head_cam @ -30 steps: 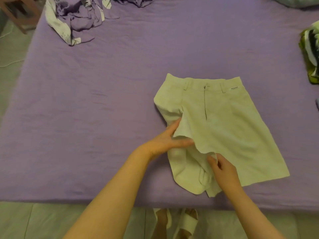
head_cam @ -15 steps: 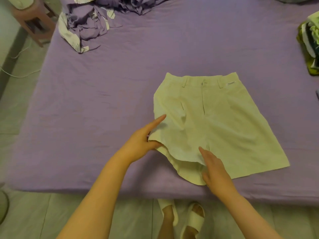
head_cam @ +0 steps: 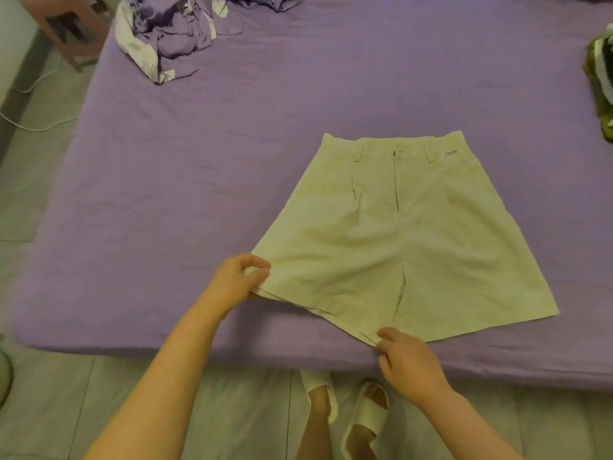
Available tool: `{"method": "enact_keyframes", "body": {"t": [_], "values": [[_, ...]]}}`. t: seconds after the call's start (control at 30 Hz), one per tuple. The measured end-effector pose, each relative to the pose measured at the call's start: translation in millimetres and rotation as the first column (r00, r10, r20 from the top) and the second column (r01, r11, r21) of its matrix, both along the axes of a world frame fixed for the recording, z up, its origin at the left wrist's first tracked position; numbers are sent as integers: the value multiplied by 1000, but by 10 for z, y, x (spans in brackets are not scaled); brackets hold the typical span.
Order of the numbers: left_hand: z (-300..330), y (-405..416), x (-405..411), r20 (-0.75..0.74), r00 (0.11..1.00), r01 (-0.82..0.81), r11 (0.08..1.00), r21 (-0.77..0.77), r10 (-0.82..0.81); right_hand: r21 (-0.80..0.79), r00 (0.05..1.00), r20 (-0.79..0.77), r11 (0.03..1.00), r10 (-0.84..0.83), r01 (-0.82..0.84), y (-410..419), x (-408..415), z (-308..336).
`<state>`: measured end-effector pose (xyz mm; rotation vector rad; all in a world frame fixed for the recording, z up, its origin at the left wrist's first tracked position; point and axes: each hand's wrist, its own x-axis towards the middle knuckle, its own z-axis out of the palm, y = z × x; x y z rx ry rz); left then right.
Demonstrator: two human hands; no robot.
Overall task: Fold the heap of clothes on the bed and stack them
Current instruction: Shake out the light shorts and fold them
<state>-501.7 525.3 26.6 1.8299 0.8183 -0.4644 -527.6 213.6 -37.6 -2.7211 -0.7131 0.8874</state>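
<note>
Shorts [head_cam: 398,247] flat near bed [head_cam: 199,194] front edge. Left hand [head_cam: 237,283] pinches left hem corner, right hand [head_cam: 408,360] pinches hem mid. Risk: uneven pull skews leg, or drags shorts off edge.

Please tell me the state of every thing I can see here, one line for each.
Pale beige cotton shorts: spread flat, front up, not yet folded.
Left hand: pinches the hem corner of the left leg.
Right hand: grips the same leg's hem nearer the crotch.
Purple and white crumpled clothes heap: unfolded, at the far corner.
Purple bed sheet: wrinkled.
</note>
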Motion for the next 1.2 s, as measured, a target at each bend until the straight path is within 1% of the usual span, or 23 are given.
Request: {"method": "enact_keyframes", "body": {"t": [0.03, 0.1, 0.17, 0.23, 0.27, 0.37, 0.43, 0.5, 0.6, 0.67, 0.73, 0.77, 0.8, 0.83, 0.87, 0.9, 0.93, 0.97, 1.0, 1.03, 1.1, 1.13, 1.2], "values": [[-115, 0, -25, -27, 1000, 11, 999, 51, -9, 33, 999, 24, 999, -44, 43, 5, 14, -16], [-294, 11, -59, -74, 995, 81, 989, 122, -73, -1, 990, 92, 995, -103, 104, 52, 94, -28], [-397, 18, -29, -127, 987, 117, 978, 174, -96, -86, 989, 133, 993, -66, 78, 154, 166, -40], [-473, 35, 29, -183, 979, 116, 980, 160, -86, -229, 999, 51, 973, -2, 13, 253, 295, -69], [-496, 46, 63, -215, 972, 126, 982, 141, -94, -261, 999, 38, 965, 4, 6, 290, 352, -98], [-554, 108, 202, -285, 951, 149, 984, 93, -117, -92, 983, 156, 989, -97, 112, 490, 585, -58], [-610, 147, 296, -294, 952, 110, 991, 82, -82, 69, 939, 277, 979, -204, 192, 677, 816, -66], [-687, 178, 371, -305, 949, 108, 990, 92, -76, 151, 924, 300, 968, -236, 199, 930, 1054, -37], [-781, 190, 467, -293, 949, 147, 986, 79, -118, 66, 973, 167, 986, -162, 153, 1183, 1366, -149], [-815, 190, 561, -264, 954, 153, 988, 28, -141, -73, 997, 74, 997, -34, 40, 1270, 1483, -271], [-794, 184, 676, -247, 959, 134, 991, -26, -136, -188, 996, -76, 980, 48, -62, 1295, 1537, -370], [-732, 166, 736, -229, 965, 112, 990, -83, -129, -175, 993, -118, 983, 29, -49, 1298, 1550, -362], [-658, 138, 793, -202, 972, 83, 980, -181, -119, -105, 992, -125, 994, -34, 21, 1300, 1549, -313], [-583, 95, 844, -164, 980, 57, 954, -295, -109, 14, 983, -116, 990, -141, 144, 1308, 1540, -232], [-494, 34, 896, -129, 985, 52, 918, -392, -111, 157, 953, -130, 944, -273, 292, 1324, 1538, -118], [-386, -51, 942, -95, 988, 63, 878, -474, -122, 294, 892, -206, 844, -402, 448, 1330, 1535, 16], [-282, -147, 977, -67, 987, 87, 839, -538, -145, 384, 796, -363, 701, -484, 601, 1331, 1531, 175], [-187, -258, 1010, -47, 986, 99, 798, -594, -158, 400, 679, -538, 557, -500, 728, 1321, 1526, 322], [-113, -362, 1033, -37, 983, 117, 764, -635, -181, 381, 595, -642, 471, -485, 795, 1288, 1521, 441], [-55, -461, 1057, -34, 976, 141, 742, -655, -215, 364, 569, -665, 456, -484, 812, 1226, 1522, 510], [-21, -618, 1125, -50, 954, 204, 766, -610, -294, 346, 600, -600, 505, -528, 791, 1042, 1534, 572], [-38, -662, 1187, -64, 961, 195, 824, -533, -269, 335, 632, -547, 549, -549, 766, 930, 1538, 591], [-130, -718, 1391, -77, 994, 56, 967, -249, -77, 337, 726, -432, 650, -535, 681, 727, 1518, 621]]}}
